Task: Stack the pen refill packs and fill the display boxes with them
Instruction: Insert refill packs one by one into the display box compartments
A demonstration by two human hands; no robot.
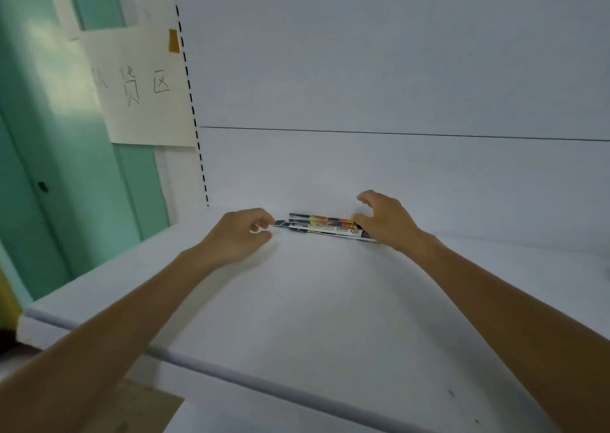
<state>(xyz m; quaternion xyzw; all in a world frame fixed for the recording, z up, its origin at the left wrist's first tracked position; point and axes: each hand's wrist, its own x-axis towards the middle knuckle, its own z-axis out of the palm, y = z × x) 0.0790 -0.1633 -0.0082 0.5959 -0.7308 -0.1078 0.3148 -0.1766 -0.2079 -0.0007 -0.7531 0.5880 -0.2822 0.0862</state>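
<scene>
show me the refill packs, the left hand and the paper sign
refill packs [325,227]: head view, printed face, mid-length
left hand [237,234]: head view, back of the hand
paper sign [142,87]: head view, middle of the sheet, by the handwriting

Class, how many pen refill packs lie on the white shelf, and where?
2. The rear pack lies nearer the wall; the front pack lies beside it, between the left hand and right hand. Others may be hidden.
</scene>
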